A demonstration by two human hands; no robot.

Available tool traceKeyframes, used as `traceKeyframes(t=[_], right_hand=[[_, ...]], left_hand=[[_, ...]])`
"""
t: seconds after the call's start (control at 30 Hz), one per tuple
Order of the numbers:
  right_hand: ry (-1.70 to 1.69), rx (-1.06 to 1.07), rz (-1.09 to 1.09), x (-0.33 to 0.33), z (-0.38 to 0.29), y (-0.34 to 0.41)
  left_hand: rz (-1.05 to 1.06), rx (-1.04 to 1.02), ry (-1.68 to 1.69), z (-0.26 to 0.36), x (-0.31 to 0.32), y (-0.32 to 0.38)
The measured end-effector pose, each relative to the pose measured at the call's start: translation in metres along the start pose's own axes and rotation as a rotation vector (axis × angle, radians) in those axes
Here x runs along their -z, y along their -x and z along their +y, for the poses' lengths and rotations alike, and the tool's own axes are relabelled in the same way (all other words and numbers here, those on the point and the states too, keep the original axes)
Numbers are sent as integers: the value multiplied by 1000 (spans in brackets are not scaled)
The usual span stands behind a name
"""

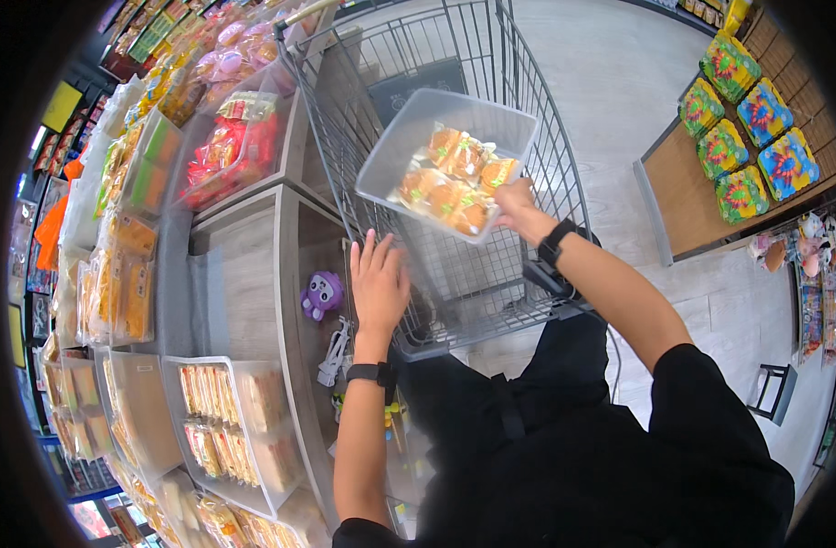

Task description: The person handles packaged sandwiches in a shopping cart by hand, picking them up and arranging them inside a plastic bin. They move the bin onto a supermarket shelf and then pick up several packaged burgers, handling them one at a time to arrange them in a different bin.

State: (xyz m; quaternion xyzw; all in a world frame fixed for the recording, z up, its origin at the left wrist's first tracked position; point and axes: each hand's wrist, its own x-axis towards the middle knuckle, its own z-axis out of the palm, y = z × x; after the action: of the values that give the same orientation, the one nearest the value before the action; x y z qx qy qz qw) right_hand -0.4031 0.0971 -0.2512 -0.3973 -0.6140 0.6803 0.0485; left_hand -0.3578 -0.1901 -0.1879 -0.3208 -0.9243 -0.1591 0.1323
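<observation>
My right hand (517, 205) grips the near right rim of a translucent plastic bin (397, 147), which is tilted over a metal wire shopping cart (555, 144). Several wrapped buns (452, 185) lie inside the bin, topped with bits of green. My left hand (379, 277) holds nothing; its fingers are spread beside the cart's left side, below the bin. To its left is a gap on the wooden display shelf (243, 288), between a bin of red-wrapped packs (229, 157) and a bin of wrapped sandwich-like slices (216, 418).
Packaged baked goods (120, 294) fill stacked bins along the left. A purple toy figure (322, 294) hangs by the shelf's side. On the right, colourful packs (740, 151) lie on a wooden stand (685, 205). A small black stool (773, 392) is on the floor.
</observation>
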Motion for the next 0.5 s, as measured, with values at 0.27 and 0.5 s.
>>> traceKeyframes(t=[0.27, 0.5], right_hand=[[-215, -271, 158, -32, 95, 1], [-285, -139, 81, -28, 117, -15]], left_hand=[[-4, 48, -29, -1, -4, -1], [37, 54, 11, -6, -9, -3]])
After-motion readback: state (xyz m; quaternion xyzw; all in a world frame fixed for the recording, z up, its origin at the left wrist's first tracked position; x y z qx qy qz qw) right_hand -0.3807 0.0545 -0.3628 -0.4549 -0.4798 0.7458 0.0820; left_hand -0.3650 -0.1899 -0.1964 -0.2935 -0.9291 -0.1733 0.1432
